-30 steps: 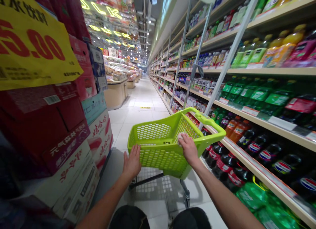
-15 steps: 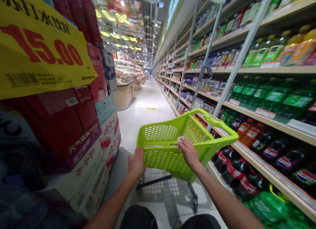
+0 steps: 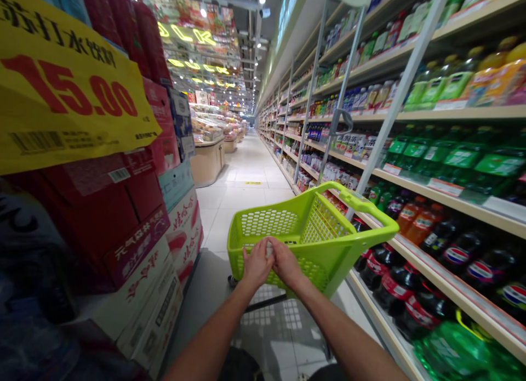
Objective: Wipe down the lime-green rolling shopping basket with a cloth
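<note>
My left hand (image 3: 258, 263) and my right hand (image 3: 286, 263) meet above the near side rim of a lime-green shopping cart (image 3: 329, 257). Between their fingertips shows a small white wad (image 3: 269, 248), perhaps tissue or a wipe; the fingers cover most of it. Both hands are closed, fingers curled and pressed together around the wad. The cart stands sideways in front of me, its handle (image 3: 376, 212) to the right and its perforated basket behind my hands. Part of the near basket wall is hidden by them.
Shelves of drink bottles (image 3: 460, 156) line the right side, close to the cart handle. Stacked drink cartons (image 3: 143, 260) with a yellow price sign (image 3: 78, 79) crowd the left. A tiled aisle (image 3: 246, 172) runs ahead past a wooden display counter (image 3: 207, 161).
My right hand has moved left along the cart rim with the white wad. My left hand has come off the cart's left corner and moved right to meet it, fingers closing.
</note>
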A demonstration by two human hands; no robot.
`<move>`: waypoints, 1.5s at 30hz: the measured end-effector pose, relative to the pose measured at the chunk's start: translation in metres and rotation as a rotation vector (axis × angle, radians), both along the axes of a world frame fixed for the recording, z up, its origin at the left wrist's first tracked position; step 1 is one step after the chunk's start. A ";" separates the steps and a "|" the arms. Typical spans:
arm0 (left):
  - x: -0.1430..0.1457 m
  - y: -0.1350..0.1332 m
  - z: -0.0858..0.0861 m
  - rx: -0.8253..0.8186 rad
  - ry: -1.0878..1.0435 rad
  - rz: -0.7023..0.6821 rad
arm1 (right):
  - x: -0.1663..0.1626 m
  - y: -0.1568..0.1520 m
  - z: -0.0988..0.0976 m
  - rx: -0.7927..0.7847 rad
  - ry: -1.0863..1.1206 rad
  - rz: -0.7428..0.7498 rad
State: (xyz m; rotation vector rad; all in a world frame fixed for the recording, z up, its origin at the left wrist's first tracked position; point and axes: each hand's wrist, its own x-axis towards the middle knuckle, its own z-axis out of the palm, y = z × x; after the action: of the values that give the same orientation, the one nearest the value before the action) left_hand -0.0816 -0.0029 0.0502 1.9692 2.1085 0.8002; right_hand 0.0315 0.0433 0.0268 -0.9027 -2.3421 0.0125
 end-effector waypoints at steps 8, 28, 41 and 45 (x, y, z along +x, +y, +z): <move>0.007 0.012 -0.012 0.135 0.098 0.101 | 0.085 0.006 0.025 0.112 -0.252 -0.292; -0.062 -0.014 -0.037 0.111 0.289 0.303 | 0.129 0.006 0.025 0.236 -0.239 -0.439; -0.036 -0.007 -0.037 0.107 0.293 0.254 | 0.118 -0.009 0.022 0.212 -0.176 -0.431; -0.039 -0.009 -0.038 0.092 0.279 0.321 | 0.115 -0.012 0.021 0.198 -0.165 -0.445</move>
State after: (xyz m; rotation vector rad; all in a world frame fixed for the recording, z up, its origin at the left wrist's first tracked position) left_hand -0.1209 -0.0124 0.0123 1.9076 2.6437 0.7154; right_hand 0.1470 0.0316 0.0480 -1.3406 -2.1869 -0.4832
